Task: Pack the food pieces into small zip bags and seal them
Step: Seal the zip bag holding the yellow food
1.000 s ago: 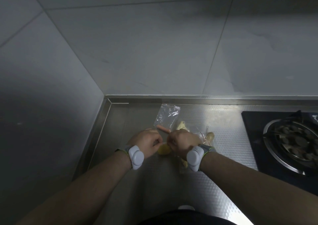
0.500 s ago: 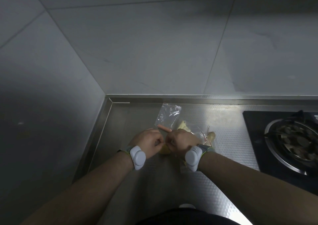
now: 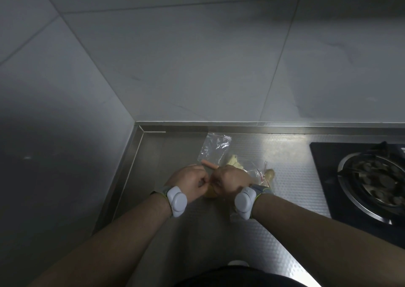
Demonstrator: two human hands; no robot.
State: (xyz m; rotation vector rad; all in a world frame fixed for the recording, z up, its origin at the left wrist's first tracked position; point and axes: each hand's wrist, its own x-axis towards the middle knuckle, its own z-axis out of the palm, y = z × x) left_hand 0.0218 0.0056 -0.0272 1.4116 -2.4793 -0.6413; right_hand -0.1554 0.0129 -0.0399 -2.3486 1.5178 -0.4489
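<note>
My left hand (image 3: 190, 182) and my right hand (image 3: 230, 180) are close together over the steel counter, fingers pinched on a small clear zip bag with a yellowish food piece (image 3: 210, 194) in it; most of that bag is hidden under my hands. Just beyond my knuckles lies a pink sausage piece (image 3: 209, 164). An empty clear zip bag (image 3: 215, 147) lies flat behind it. Pale yellow food pieces (image 3: 235, 162) sit to the right, and another bag with a red zip line (image 3: 259, 173) holds a pale piece (image 3: 270, 173).
The steel counter (image 3: 285, 155) has a raised rim at the left and back, against tiled walls. A black gas hob with a burner (image 3: 372, 177) occupies the right side. Grey sensor bands sit on both wrists.
Both hands have drawn closer together and stay pinched on the bag between them. The other items have not moved.
</note>
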